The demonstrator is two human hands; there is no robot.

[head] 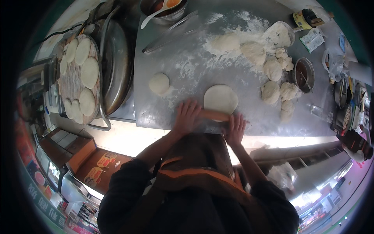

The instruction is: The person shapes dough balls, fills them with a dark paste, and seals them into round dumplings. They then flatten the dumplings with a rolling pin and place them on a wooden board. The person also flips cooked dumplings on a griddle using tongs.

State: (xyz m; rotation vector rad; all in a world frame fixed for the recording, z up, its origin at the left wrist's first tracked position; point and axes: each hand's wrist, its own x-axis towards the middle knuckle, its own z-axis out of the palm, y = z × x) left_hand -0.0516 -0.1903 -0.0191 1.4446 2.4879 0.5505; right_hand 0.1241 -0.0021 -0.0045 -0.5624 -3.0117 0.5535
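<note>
A wooden rolling pin (216, 115) lies across the near edge of a flat round of dough (220, 98) on the metal worktop (187, 87). My left hand (186, 115) covers the pin's left end, fingers stretched forward over it. Over the right end rests my right hand (236, 126), and a thin tip of the pin shows past its fingers. A smaller dough disc (159, 83) sits to the left beside a patch of flour. Several dough lumps (270, 92) lie to the right, near a larger floured dough piece (253, 53).
At left, a round board (70, 84) bears several flat dough rounds, beside a large metal pan (117, 70). A bowl with a ladle (162, 11) and tongs (169, 32) are at the back. A pot of brown sauce (304, 75) and a glass jar (321, 113) stand right. Another person (355, 144) is far right.
</note>
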